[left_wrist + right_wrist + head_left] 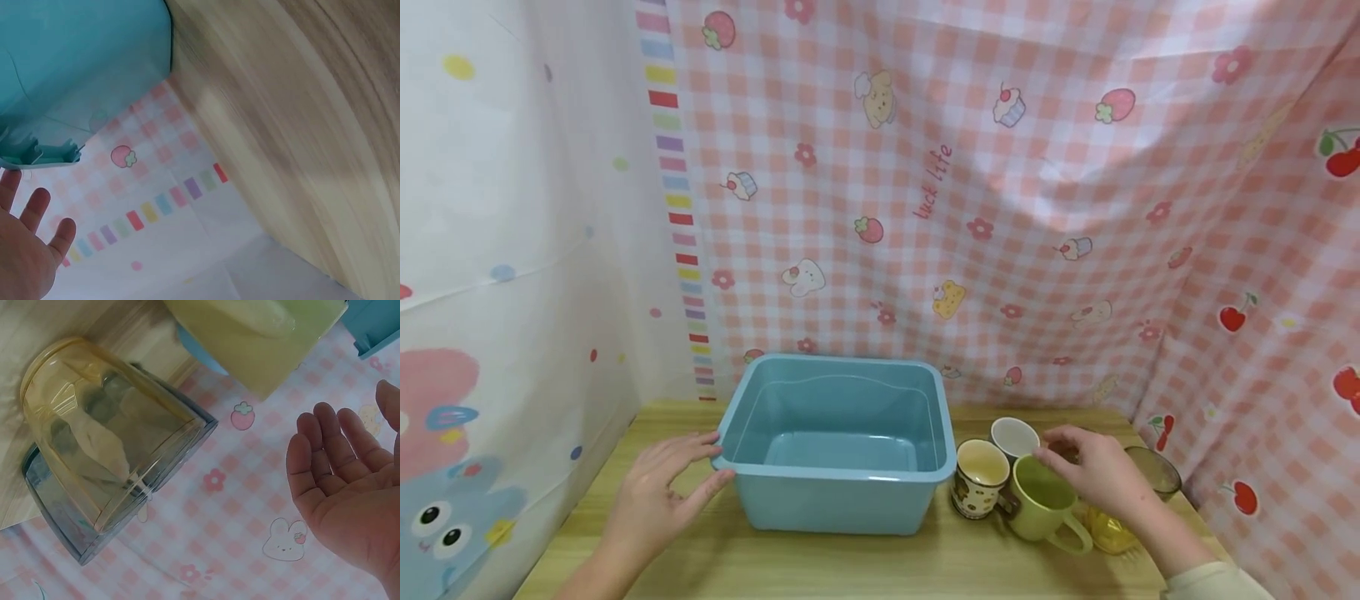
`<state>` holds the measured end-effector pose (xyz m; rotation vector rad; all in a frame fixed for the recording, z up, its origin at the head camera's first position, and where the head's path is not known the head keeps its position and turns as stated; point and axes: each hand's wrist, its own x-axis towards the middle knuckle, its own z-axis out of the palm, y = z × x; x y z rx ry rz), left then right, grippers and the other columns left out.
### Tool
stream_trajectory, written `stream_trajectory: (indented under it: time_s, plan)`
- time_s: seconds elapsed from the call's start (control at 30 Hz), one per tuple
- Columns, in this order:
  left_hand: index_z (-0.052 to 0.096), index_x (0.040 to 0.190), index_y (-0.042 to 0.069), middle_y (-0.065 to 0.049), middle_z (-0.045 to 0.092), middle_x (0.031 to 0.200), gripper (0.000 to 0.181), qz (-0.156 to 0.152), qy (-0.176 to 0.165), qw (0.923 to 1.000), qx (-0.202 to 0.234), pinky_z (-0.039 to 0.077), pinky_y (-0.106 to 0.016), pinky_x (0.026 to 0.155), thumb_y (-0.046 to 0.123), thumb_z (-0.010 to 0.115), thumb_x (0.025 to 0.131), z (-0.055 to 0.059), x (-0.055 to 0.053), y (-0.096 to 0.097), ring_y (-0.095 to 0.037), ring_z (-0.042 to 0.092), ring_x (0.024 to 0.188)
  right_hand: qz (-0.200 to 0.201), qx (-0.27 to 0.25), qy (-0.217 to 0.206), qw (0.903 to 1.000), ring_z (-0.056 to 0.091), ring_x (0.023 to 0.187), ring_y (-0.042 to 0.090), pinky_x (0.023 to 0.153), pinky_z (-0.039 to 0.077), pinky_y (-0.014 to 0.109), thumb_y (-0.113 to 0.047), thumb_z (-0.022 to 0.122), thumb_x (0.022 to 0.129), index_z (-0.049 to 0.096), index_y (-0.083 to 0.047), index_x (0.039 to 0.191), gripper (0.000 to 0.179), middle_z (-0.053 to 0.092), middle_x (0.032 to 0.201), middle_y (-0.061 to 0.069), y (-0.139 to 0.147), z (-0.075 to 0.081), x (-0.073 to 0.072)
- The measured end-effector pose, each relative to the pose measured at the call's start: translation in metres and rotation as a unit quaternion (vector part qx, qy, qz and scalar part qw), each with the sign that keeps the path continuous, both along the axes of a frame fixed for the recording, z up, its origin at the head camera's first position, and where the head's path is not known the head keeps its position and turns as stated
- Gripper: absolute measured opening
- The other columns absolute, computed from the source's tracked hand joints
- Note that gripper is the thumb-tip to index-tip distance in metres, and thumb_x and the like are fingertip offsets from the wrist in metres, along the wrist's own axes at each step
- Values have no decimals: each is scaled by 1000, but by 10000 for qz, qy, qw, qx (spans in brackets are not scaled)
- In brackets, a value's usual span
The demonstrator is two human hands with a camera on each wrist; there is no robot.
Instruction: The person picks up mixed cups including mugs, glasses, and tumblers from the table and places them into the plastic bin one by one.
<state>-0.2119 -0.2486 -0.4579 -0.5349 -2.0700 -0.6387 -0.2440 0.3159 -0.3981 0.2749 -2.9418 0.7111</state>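
A blue plastic basin (835,507) stands on the wooden table. My left hand (658,487) is at its left rim, with straight fingertips touching the rim and the thumb near the front corner. Over the green mug (1036,522) hovers my right hand (1097,473), its fingers loosely bent and nothing in its grasp. In the right wrist view the palm faces up beside the mug, with a gap between them. An amber glass (81,425) and a grey glass (53,500) stand close together on the hand's other side; the hand partly covers them in the head view.
Between basin and green mug sits a patterned mug (979,498) with a brown handle. Behind it is a white-lined cup (1015,435). A pink checked curtain (910,250) hangs at the back and right, a white printed one (550,275) at the left.
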Motion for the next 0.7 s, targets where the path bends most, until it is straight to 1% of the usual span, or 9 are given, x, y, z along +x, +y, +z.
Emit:
stream_trajectory:
  time_s: [0.03, 0.07, 0.17, 0.3, 0.43, 0.5, 0.57, 0.7]
  plan:
    - [81, 106, 17, -7, 82, 119, 41, 9, -12, 10000, 31, 27, -6, 116, 23, 98, 69, 0, 0, 0, -32, 73, 108, 37, -21, 20, 10000, 77, 99, 24, 81, 65, 44, -49, 70, 103, 72, -5, 128, 51, 81, 111, 6, -2, 0, 1]
    - [81, 106, 17, -7, 82, 119, 43, 13, -30, 10000, 60, 27, -6, 116, 20, 98, 67, -1, 1, 1, -32, 73, 108, 46, -27, 36, 10000, 77, 98, 23, 81, 65, 44, -46, 71, 103, 73, -5, 128, 48, 81, 110, 5, -3, -1, 2]
    - [81, 106, 16, -8, 82, 119, 44, 12, -58, 9999, 139, 27, -5, 117, 15, 98, 65, -1, 1, 1, -33, 73, 108, 106, -8, 81, 9999, 77, 94, 19, 80, 64, 42, -42, 73, 102, 73, -4, 126, 44, 81, 104, 1, -7, -2, 5]
    - [81, 106, 15, -9, 82, 118, 43, 22, -41, 9998, 216, 28, -4, 116, 14, 98, 66, -2, 1, 3, -34, 74, 106, 156, 79, 34, 9998, 73, 84, 13, 71, 61, 36, -42, 75, 101, 74, -7, 125, 43, 80, 95, -4, -12, -5, 8]
    - [81, 105, 14, -9, 83, 117, 42, 66, -40, 9996, 283, 27, -3, 116, 13, 98, 66, -3, 2, 3, -34, 73, 105, 215, 176, -101, 9996, 67, 74, 7, 63, 55, 30, -40, 77, 99, 77, -11, 119, 35, 76, 86, -8, -18, -7, 10]
    - [81, 104, 13, -9, 83, 117, 42, 83, -59, 9995, 315, 27, -3, 116, 12, 98, 66, -3, 2, 4, -34, 73, 105, 229, 187, -191, 9994, 66, 71, 6, 62, 54, 29, -38, 78, 98, 78, -13, 114, 30, 76, 83, -9, -21, -9, 11]
    - [81, 104, 13, -9, 83, 117, 42, 96, -91, 9993, 339, 27, -3, 116, 12, 98, 66, -3, 2, 4, -34, 73, 105, 232, 160, -273, 9992, 68, 74, 5, 63, 56, 30, -38, 80, 97, 78, -14, 112, 28, 77, 85, -10, -25, -10, 14]
    - [81, 105, 14, -7, 83, 118, 42, 141, -158, 9992, 330, 26, -1, 116, 13, 98, 67, -4, 3, 4, -33, 73, 106, 264, 220, -285, 9990, 70, 75, 5, 65, 58, 31, -37, 81, 95, 78, -18, 107, 23, 78, 85, -11, -32, -13, 18]
